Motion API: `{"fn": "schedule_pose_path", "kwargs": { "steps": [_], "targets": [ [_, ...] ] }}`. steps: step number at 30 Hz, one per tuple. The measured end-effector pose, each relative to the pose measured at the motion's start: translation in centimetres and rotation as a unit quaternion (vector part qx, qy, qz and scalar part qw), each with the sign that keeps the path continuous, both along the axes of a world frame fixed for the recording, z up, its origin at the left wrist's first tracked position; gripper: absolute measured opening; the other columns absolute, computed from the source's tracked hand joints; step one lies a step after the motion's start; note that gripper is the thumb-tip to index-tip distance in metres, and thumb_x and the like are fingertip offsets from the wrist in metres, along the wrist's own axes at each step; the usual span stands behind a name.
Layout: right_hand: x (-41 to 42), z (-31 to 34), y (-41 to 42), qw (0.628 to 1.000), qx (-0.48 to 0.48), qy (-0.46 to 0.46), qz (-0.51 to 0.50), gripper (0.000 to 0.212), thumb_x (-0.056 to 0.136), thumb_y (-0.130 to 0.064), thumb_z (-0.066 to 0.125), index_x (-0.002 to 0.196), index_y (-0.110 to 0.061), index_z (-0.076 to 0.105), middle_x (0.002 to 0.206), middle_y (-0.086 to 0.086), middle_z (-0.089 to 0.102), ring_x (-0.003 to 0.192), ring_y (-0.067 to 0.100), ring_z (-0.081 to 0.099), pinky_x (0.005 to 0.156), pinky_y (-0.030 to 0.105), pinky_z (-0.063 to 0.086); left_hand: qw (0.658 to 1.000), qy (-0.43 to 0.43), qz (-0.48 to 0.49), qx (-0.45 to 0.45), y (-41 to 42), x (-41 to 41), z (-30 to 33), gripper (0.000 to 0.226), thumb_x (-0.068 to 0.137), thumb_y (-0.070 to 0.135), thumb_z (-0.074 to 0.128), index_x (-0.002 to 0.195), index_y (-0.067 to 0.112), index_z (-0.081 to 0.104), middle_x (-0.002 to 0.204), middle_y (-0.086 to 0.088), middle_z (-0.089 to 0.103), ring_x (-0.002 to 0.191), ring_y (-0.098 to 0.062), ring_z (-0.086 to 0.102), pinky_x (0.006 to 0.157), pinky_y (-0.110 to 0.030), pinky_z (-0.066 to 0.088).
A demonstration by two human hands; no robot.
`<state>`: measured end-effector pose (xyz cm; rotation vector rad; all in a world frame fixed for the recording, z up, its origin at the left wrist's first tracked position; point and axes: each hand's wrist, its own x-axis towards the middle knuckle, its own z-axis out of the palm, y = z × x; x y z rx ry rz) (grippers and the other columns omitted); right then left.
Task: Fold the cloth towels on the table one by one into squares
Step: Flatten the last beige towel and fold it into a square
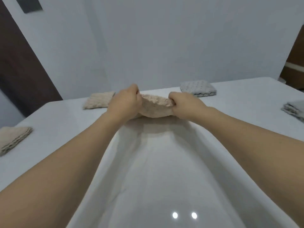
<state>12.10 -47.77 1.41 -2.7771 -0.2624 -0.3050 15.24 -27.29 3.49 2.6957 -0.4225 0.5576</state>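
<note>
A beige waffle-weave towel (pixel 155 106) is held between both hands at the far middle of the white table (pixel 164 162). My left hand (pixel 125 102) grips its left end with curled fingers. My right hand (pixel 184 104) grips its right end the same way. The towel's top edge is lifted and bowed; its lower part touches the table. Both forearms stretch forward over the tabletop.
Folded beige towels lie at the far left (pixel 98 100) and the near left edge (pixel 14 139). A folded grey towel (pixel 197 88) sits at the far right, another grey one (pixel 294 109) at the right edge. A pale wall stands behind the table.
</note>
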Motion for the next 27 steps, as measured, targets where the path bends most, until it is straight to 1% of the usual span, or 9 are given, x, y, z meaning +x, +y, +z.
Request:
{"fn": "schedule_pose_path", "kwargs": {
  "steps": [3,6,10,13,16,19,21,24,27],
  "targets": [
    [-3.4,5.4,-0.6,0.997,0.068,0.043,-0.022,0.017,0.084,-0.008,0.045,0.089,-0.017,0.058,0.086,0.0,0.057,0.083,0.025,0.054,0.055,0.024,0.035,0.973,0.187,-0.083,-0.102,1.4,-4.4,5.8,0.012,0.073,0.024,0.052,0.083,0.021,0.056,0.066,0.011,0.06,0.069,-0.02,0.048,0.058,-0.03,0.033],
    [-7.2,10.1,-1.7,0.973,0.141,0.182,-0.007,0.008,0.08,-0.019,0.055,0.082,-0.016,0.062,0.08,0.008,0.062,0.071,0.026,0.057,0.062,0.03,0.046,0.913,0.33,-0.148,-0.188,3.8,-8.6,9.9,0.017,0.062,0.02,0.054,0.079,0.019,0.058,0.066,0.003,0.056,0.065,-0.017,0.052,0.054,-0.026,0.037],
    [-10.4,12.8,-3.4,0.908,0.22,0.356,0.024,0.036,0.055,-0.03,0.072,0.084,-0.011,0.063,0.078,0.01,0.065,0.073,0.028,0.063,0.072,0.037,0.052,0.882,0.383,-0.171,-0.213,5.1,-11.5,11.7,0.015,0.073,0.019,0.061,0.086,0.012,0.061,0.071,-0.003,0.058,0.058,-0.014,0.057,0.047,-0.019,0.044],
    [-11.2,12.5,-4.0,0.88,0.245,0.404,0.053,0.045,0.045,-0.024,0.075,0.085,-0.009,0.06,0.08,0.012,0.063,0.077,0.03,0.062,0.082,0.042,0.049,0.874,0.387,-0.159,-0.248,5.4,-12.0,11.0,0.007,0.091,0.014,0.06,0.088,0.009,0.062,0.074,-0.005,0.06,0.059,-0.015,0.059,0.05,-0.019,0.049],
    [-11.1,11.2,-3.8,0.894,0.246,0.371,0.041,0.02,0.065,-0.014,0.073,0.075,-0.014,0.057,0.075,0.008,0.061,0.07,0.025,0.061,0.071,0.034,0.052,0.867,0.389,-0.136,-0.282,5.3,-11.3,9.2,0.015,0.096,0.012,0.057,0.083,0.01,0.065,0.073,-0.003,0.065,0.063,-0.016,0.062,0.055,-0.021,0.052],
    [-9.2,7.7,-3.8,0.961,0.134,0.237,-0.04,0.012,0.089,-0.013,0.062,0.077,-0.016,0.061,0.084,0.005,0.064,0.073,0.022,0.06,0.061,0.028,0.049,0.933,0.299,-0.061,-0.189,4.5,-9.4,5.6,0.015,0.096,0.016,0.061,0.084,0.015,0.071,0.078,-0.001,0.067,0.07,-0.015,0.06,0.05,-0.019,0.048],
    [-7.5,4.5,-3.9,0.978,0.026,0.186,-0.084,0.011,0.092,-0.02,0.056,0.093,-0.017,0.067,0.101,0.006,0.066,0.087,0.024,0.061,0.071,0.03,0.051,0.958,0.259,-0.023,-0.12,3.5,-8.0,2.5,0.015,0.097,0.018,0.057,0.098,0.013,0.072,0.099,-0.008,0.07,0.082,-0.021,0.061,0.055,-0.021,0.049],
    [-6.2,0.0,-3.0,0.973,-0.143,0.113,-0.139,0.031,0.094,-0.024,0.048,0.123,-0.02,0.057,0.128,0.007,0.055,0.112,0.029,0.053,0.092,0.038,0.039,0.981,0.185,0.043,0.042,1.9,-6.3,-1.8,0.036,0.096,0.017,0.045,0.128,0.022,0.059,0.135,-0.007,0.055,0.12,-0.028,0.051,0.093,-0.035,0.04],
    [-6.1,-4.1,-0.9,0.991,-0.106,0.037,-0.075,0.041,0.096,-0.019,0.042,0.137,-0.015,0.046,0.142,0.008,0.044,0.126,0.029,0.045,0.103,0.04,0.032,0.993,0.119,-0.017,-0.017,-0.7,-7.1,-5.3,0.043,0.097,0.013,0.038,0.137,0.019,0.052,0.144,-0.005,0.046,0.132,-0.026,0.04,0.108,-0.038,0.032]
  ]
}}
